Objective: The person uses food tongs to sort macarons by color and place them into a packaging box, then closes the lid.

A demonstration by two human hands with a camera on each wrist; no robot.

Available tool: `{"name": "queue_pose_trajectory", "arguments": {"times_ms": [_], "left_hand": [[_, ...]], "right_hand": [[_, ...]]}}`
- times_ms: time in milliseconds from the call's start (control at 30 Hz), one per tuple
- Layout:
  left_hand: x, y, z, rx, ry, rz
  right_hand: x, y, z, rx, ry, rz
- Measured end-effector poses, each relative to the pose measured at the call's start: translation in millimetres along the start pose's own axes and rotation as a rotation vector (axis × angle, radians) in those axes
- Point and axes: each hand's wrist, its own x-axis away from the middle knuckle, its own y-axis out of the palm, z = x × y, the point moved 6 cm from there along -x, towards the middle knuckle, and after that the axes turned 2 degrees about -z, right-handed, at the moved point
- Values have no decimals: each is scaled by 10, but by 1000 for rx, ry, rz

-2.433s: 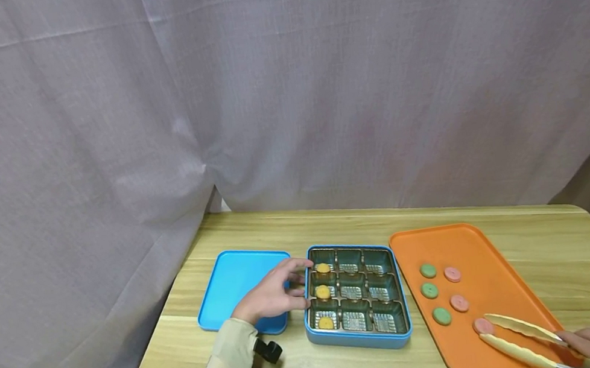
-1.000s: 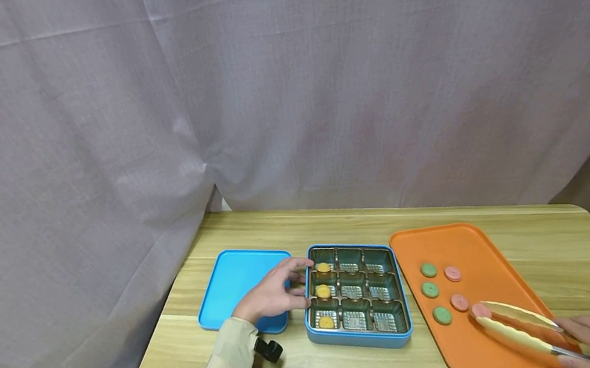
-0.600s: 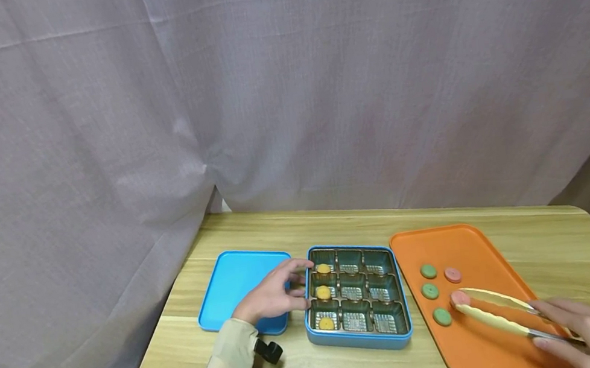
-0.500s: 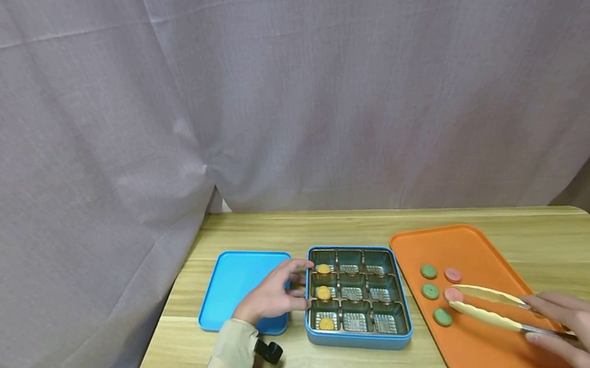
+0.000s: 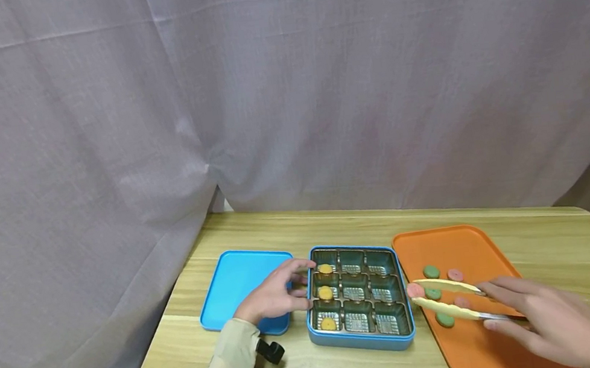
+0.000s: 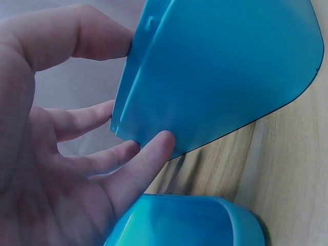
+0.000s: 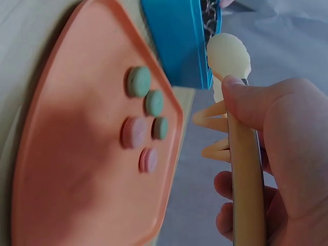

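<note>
Right hand [image 5: 553,318]: fingers gripping cream-tipped tongs [image 5: 446,309]; pink macaron [image 5: 414,290] pinched between the tips, just beside the right rim of the blue box [image 5: 359,343]. Orange tray [image 5: 473,355], toward the right edge of the tabletop [image 5: 565,250]: three green macarons [image 5: 431,271], two further pink macarons [image 5: 455,275]. Blue box, mid-tabletop: three yellow cookies [image 5: 325,293], one per left-column compartment. Left hand [image 5: 271,294]: fingers spread, touching the box's left side. Blue lid [image 5: 237,281]: flat, near the left edge. Grey curtain [image 5: 318,96]: behind the far edge.

The left hand [image 5: 271,293] touches the left side of the blue box [image 5: 353,340], fingers spread, sleeved forearm [image 5: 225,365] angled up towards it. Right of the box, the right hand [image 5: 547,314] grips with curled fingers.
</note>
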Motion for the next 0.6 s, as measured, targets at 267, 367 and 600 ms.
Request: {"name": "queue_pose_trajectory", "arguments": {"times_ms": [267,367,600], "left_hand": [[2,-4,-3,-11,1,3],[1,-6,1,-10,0,3],[6,-2,7,-9,-2,4]], "right_hand": [[-234,8,-272,-38,-150,75],[-309,40,-372,-45,-165,66],[-418,152,-581,-70,-200,-11]]}}
